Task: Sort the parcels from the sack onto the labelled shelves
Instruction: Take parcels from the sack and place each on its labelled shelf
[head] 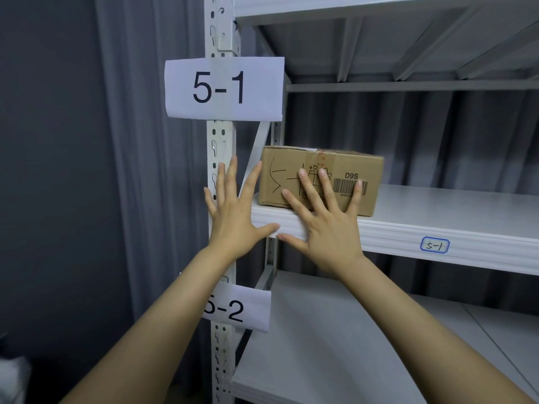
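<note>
Currently, the parcel (341,164), a brown cardboard box, sits on the middle shelf (437,228) at its left end. It is close to the front edge and just beside the upright post (220,141). Its front face carries a hand-drawn marking at the left, a printed barcode at the right and the code "D9S" above the barcode.

My right hand (329,228) lies flat against the parcel's front face. The fingers are straight and spread, and the little finger covers part of the barcode. The thumb points left across the shelf's front lip. This hand grips nothing.

My left hand (233,217) is likewise fully spread, fingers straight and pointing up. It is in front of the upright post, with the index fingertip just beside the parcel's left edge. Whether that fingertip touches the cardboard, I cannot tell. The thumb points right along the shelf lip, and its tip is just short of the right thumb's tip. This hand also holds nothing.

A large paper sign (224,88) reading "5-1" is fixed to the post above the parcel. A small handwritten tag (434,245) reading "5-1" sits on the shelf's front lip, right of both hands. A second sign (236,312) reading "5-2", partly hidden by my left forearm, is on the post beside the lower shelf (335,345). A grey curtain (131,170) hangs behind the rack.
</note>
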